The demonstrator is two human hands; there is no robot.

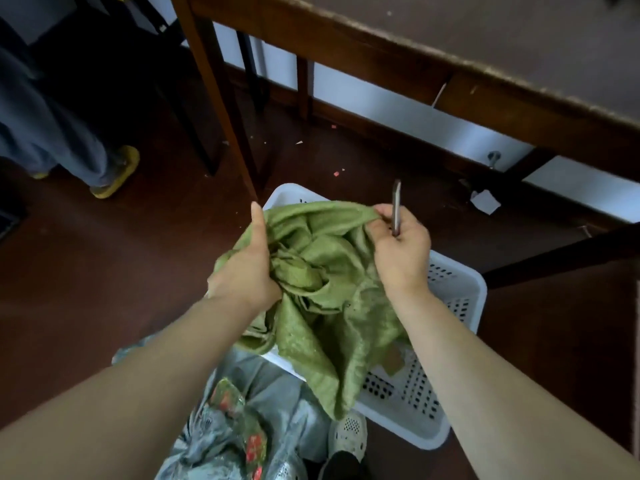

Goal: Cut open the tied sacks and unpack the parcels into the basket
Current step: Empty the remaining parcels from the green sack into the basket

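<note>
A crumpled green woven sack (322, 282) hangs over a white perforated plastic basket (450, 296) on the floor. My left hand (247, 261) grips the sack's bunched left side, thumb pointing up. My right hand (398, 247) pinches the sack's upper right edge and also holds a slim metal cutter (396, 206) that sticks up from the fingers. A brown parcel (393, 360) shows in the basket under the sack's lower edge. Most of the basket's inside is hidden by the sack.
A wooden table (450, 71) stands close behind the basket, its leg (221, 109) just beyond it. Grey plastic bags with red-green print (239, 420) lie by my feet. Another person's leg and yellow shoe (114, 171) are at the left. Paper scraps litter the dark floor.
</note>
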